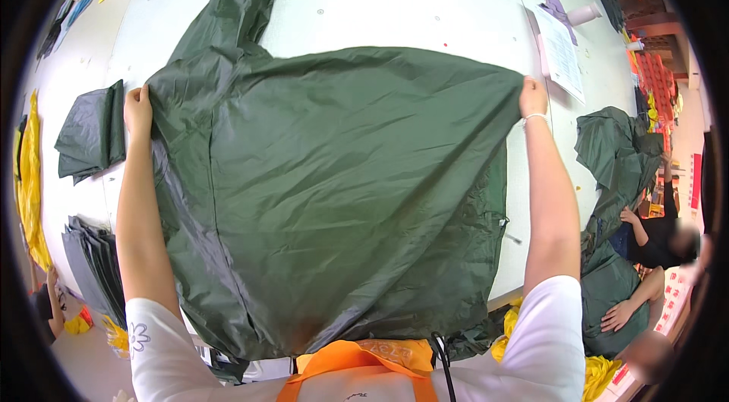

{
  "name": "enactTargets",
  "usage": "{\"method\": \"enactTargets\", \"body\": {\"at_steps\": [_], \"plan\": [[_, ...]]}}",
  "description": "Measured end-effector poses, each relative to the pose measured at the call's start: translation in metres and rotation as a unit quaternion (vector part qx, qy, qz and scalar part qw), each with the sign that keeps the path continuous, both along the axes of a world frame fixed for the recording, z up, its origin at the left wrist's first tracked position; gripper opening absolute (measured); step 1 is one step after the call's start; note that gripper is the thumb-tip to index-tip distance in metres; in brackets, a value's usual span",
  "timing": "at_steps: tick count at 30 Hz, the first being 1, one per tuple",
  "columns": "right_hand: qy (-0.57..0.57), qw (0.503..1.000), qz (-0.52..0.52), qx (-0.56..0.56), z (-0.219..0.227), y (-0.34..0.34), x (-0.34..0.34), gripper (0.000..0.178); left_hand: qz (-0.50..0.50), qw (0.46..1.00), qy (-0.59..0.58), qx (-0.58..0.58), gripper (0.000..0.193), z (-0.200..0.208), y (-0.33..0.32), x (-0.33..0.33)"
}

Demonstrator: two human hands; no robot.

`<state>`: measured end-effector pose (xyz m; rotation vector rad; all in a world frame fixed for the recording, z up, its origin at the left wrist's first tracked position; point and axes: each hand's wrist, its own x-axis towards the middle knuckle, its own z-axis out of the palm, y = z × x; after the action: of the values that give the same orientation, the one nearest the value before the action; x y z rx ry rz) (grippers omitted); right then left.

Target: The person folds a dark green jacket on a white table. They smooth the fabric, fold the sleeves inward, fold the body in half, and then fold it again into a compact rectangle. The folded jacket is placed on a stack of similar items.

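Observation:
A dark green waterproof garment (342, 174) lies spread over the white table in front of me, its near end falling toward my lap. My left hand (138, 110) is closed on its far left corner, and my right hand (533, 97) pinches the far right corner, so the far edge is stretched between them. From the left part a narrow sleeve-like strip (235, 3) runs away toward the far edge of the table. A cord end (513, 239) sticks out at the garment's right side.
Left of my arm lie a folded green piece (93, 131) and a dark stack (93, 261). Printed sheets (559, 53) and a white cylinder (585, 15) rest at the far right. Beyond my right arm, another person's hand (618, 316) touches heaped green fabric (607, 273). Yellow fabric (34, 182) hangs at left.

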<state>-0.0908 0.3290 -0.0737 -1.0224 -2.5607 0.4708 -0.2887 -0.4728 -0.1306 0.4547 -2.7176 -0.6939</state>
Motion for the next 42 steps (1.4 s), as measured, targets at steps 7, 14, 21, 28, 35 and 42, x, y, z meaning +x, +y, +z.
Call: {"method": "enactTargets", "body": {"at_steps": [7,14,21,28,35,42], "plan": [[-0.102,0.962,0.241,0.084,0.04,-0.222,0.176,0.069,-0.16,0.952,0.015,-0.26,0.056,0.068,0.065,0.268],[-0.2,0.966,0.16,0.04,-0.024,-0.241,0.324,0.076,-0.061,0.939,-0.162,-0.296,0.059,0.019,0.021,0.439],[-0.133,0.972,0.182,0.064,-0.035,-0.176,0.224,0.07,-0.03,0.949,-0.104,-0.297,0.062,-0.023,0.052,0.352],[-0.083,0.985,0.15,0.033,0.02,-0.137,0.296,0.06,-0.068,0.954,-0.029,-0.291,0.061,0.023,0.053,0.412],[-0.103,0.954,0.067,-0.273,0.005,-0.095,0.395,0.033,-0.111,0.967,-0.104,-0.203,0.063,-0.001,0.032,0.487],[-0.074,0.887,0.184,-0.416,0.095,-0.088,0.406,0.021,-0.055,0.964,-0.145,-0.217,0.067,0.003,0.03,0.475]]}}
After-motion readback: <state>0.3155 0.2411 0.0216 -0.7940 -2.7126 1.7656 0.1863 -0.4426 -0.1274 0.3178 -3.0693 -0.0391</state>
